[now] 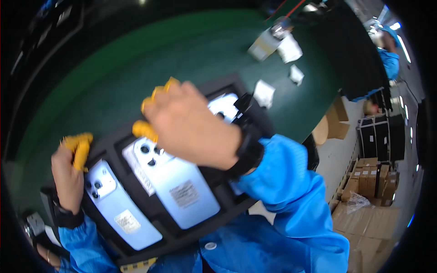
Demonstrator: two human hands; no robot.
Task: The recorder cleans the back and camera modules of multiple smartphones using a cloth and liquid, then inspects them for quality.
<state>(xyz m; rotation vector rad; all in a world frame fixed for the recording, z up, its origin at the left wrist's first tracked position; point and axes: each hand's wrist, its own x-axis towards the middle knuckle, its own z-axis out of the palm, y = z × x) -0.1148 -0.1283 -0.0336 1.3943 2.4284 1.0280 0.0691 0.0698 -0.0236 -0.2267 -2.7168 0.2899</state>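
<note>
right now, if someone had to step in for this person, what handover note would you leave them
Left hand: yellow finger cots on, gripping the left edge of the black tray.
Right hand: also in yellow cots, resting over the upper part of the tray, fingers at the top of the middle phone; whether it grips anything cannot be told.
Things: the tray sits at the near edge of the green mat and holds pale blue phones, backs up. The left phone and the middle one lie in their slots; a third is partly hidden behind the right hand.
Done: at least three phones are seated.
Left: cannot tell from this view.
</note>
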